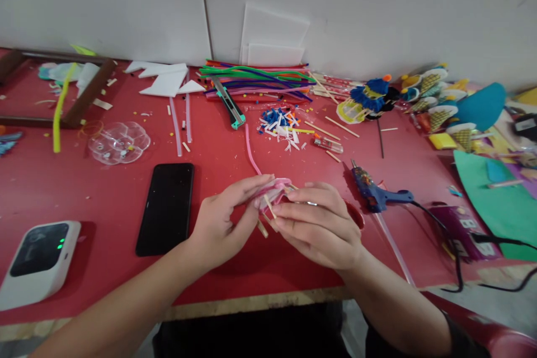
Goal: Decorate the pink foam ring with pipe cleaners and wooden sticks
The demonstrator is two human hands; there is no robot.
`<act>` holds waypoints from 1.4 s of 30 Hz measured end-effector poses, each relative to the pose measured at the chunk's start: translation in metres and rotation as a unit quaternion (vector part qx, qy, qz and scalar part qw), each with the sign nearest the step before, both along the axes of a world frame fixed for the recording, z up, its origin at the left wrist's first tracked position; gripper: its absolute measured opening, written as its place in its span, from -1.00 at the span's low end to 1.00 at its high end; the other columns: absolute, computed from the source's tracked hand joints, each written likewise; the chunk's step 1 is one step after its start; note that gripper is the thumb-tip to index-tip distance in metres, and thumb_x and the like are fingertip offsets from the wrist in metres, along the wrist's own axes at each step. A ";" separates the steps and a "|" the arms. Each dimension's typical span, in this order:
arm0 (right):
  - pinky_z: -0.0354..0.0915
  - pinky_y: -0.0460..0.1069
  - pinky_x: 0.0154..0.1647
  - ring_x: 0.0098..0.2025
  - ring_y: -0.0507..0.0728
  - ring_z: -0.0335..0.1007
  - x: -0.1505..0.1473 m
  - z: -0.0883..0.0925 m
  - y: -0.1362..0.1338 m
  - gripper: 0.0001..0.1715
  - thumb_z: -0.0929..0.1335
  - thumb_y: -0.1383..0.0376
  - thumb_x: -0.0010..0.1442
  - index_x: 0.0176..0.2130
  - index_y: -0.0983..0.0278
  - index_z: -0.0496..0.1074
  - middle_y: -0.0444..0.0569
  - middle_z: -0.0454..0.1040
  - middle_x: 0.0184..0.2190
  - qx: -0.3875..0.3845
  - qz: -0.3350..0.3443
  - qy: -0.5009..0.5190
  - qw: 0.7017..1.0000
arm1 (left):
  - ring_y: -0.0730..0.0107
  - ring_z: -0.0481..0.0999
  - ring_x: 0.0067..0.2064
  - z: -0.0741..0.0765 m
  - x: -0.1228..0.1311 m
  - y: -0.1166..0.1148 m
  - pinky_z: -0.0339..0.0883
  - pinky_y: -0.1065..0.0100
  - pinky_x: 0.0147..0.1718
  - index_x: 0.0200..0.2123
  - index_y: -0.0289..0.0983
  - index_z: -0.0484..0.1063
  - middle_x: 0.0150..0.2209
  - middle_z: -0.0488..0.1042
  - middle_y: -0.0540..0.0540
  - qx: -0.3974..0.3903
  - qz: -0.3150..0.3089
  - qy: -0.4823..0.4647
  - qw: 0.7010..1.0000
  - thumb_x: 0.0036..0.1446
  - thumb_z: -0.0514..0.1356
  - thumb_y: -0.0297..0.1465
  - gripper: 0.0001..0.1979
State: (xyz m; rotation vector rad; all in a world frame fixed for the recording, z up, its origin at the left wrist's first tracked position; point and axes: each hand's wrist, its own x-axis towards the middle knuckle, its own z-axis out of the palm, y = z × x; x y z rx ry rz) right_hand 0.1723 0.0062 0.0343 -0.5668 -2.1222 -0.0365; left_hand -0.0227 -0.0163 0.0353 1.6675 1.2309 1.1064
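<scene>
Workpiece [272, 193]: small, pink, held between your two hands above the red table [235, 285], near its front edge. Your left hand [224, 224] pinches its left side between thumb and fingers. Your right hand [323, 229] has its fingertips drawn together at the right side, where thin sticks [269, 205] project. Whether those fingers grip the pink part or only a stick cannot be told; your fingers cover the contact.

Handling, by judgement: the piece should be light, and the pink part looks soft and likely to crease under a hard pinch. The sticks appear to be wood, stiff but thin; sideways leverage could snap them or work them loose. Slipperiness cannot be confirmed. Recommended hold: broad, light thumb pressure on the pink part, with any stick taken close to its base rather than by the free end.

Surroundings: a pink stem [250, 151] runs toward your left fingertips; whether it joins the workpiece is not visible. The glue gun [375, 193] lies beyond your right hand, apart from it; treat its tip as hot, since its condition cannot be read. Your phone [165, 210] lies near your left forearm.
</scene>
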 end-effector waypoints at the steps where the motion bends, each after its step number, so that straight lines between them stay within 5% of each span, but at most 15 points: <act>1: 0.46 0.08 -0.01 -0.15 0.10 0.50 0.001 0.000 0.000 -0.82 0.47 0.45 0.10 -0.28 0.19 0.53 -0.17 0.64 -0.30 0.004 0.002 -0.001 1.000 | 0.31 0.59 0.01 0.000 0.000 0.000 0.45 0.33 0.04 0.08 -0.21 0.42 0.04 0.57 -0.11 0.003 -0.001 0.003 1.000 0.22 0.13 -0.49 -0.64; 13: 0.46 0.08 0.00 -0.15 0.08 0.51 0.003 0.002 -0.002 -0.81 0.47 0.44 0.10 -0.27 0.18 0.53 -0.17 0.64 -0.27 0.022 0.013 -0.008 1.000 | 0.37 0.58 0.01 0.001 -0.001 -0.001 0.42 0.41 0.03 0.06 -0.21 0.40 0.03 0.58 -0.10 0.055 -0.023 0.043 0.997 0.21 0.13 -0.54 -0.64; 25: 0.45 0.11 -0.07 -0.10 0.16 0.46 0.000 -0.001 0.007 -0.83 0.49 0.28 0.08 -0.27 0.14 0.50 -0.12 0.60 -0.28 -0.014 0.014 0.006 1.000 | 0.27 0.60 -0.04 -0.008 0.006 0.004 0.46 0.28 -0.04 -0.01 -0.16 0.43 -0.04 0.59 -0.11 -0.141 0.002 -0.086 0.986 0.27 0.12 -0.35 -0.76; 37: 0.43 0.08 -0.07 -0.14 0.14 0.44 0.000 0.003 0.007 -0.90 0.46 0.38 0.11 -0.31 0.21 0.50 -0.09 0.59 -0.32 -0.046 0.022 0.011 0.999 | 0.31 0.60 -0.04 -0.004 0.006 0.003 0.44 0.33 -0.04 -0.05 -0.16 0.44 -0.02 0.59 -0.09 -0.160 -0.003 -0.123 0.979 0.25 0.14 -0.37 -0.79; 42: 0.39 0.15 0.01 -0.14 0.15 0.47 0.003 0.003 0.007 -0.84 0.36 0.24 0.24 -0.17 0.22 0.49 -0.03 0.57 -0.24 -0.162 0.037 0.116 0.979 | 0.34 0.60 -0.08 -0.005 0.007 0.008 0.45 0.40 -0.13 -0.07 -0.20 0.45 -0.07 0.61 -0.09 -0.230 0.017 -0.226 0.946 0.17 0.21 -0.40 -0.77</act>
